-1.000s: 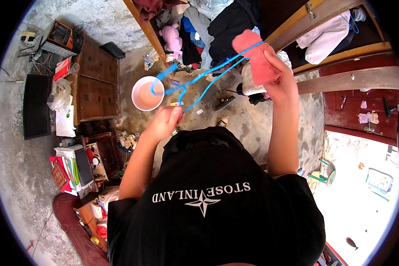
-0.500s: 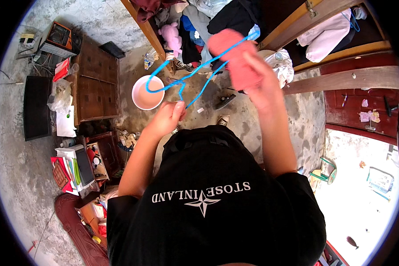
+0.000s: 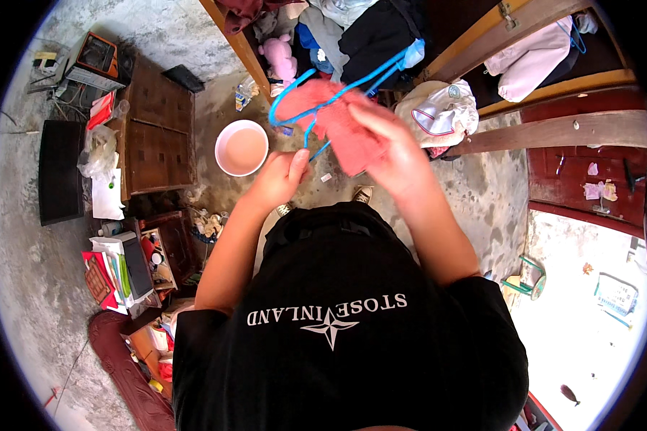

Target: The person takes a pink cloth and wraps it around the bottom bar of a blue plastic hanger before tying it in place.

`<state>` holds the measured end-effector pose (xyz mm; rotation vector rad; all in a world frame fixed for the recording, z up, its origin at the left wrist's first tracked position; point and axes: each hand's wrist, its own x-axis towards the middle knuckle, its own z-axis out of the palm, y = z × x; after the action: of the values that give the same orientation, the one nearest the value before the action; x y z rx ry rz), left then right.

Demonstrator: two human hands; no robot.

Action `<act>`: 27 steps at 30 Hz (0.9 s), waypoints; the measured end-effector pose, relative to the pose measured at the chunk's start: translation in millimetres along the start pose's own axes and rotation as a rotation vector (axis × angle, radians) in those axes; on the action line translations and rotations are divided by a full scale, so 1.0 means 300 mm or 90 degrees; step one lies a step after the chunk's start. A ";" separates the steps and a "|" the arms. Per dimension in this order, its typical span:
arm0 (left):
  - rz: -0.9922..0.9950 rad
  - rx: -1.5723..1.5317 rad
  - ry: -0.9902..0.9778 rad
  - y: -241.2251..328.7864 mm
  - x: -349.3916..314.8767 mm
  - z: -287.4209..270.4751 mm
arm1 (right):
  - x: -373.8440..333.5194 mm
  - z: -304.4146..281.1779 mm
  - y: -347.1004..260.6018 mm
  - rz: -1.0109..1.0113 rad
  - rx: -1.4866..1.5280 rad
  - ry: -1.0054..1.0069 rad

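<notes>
My left hand (image 3: 282, 177) is closed around the lower end of a blue wire clothes hanger (image 3: 272, 113), with the thumb pressed on top. The hanger is tilted, and its other end reaches up and right toward the clothes. In my right hand (image 3: 395, 147) is a red cloth (image 3: 341, 136), bunched under the thumb and fingers. The cloth lies against the middle of the hanger, with blue wire crossing over it. Part of the hanger is hidden by the cloth, and the right fingertips are hidden too.
A white tub (image 3: 218, 142) of cloudy water stands on the concrete floor, left of my hands. Ahead, an open wooden wardrobe (image 3: 233, 43) holds heaped clothes and a pink plush toy (image 3: 278, 59). A white bag (image 3: 449, 108) sits beside it. At left is a brown cabinet (image 3: 162, 140).
My right hand has moved left and slightly down, bringing the cloth along the hanger toward my left hand. The left hand and hanger have shifted a little right and up.
</notes>
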<state>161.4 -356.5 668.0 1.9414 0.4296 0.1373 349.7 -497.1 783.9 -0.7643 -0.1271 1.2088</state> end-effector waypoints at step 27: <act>-0.022 -0.038 0.023 0.082 -0.025 0.040 | -0.032 0.013 0.077 -0.018 0.063 -0.005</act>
<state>163.7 -378.1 686.3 1.8734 0.4783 0.1616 326.0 -500.6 776.1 -0.6693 -0.0843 1.1835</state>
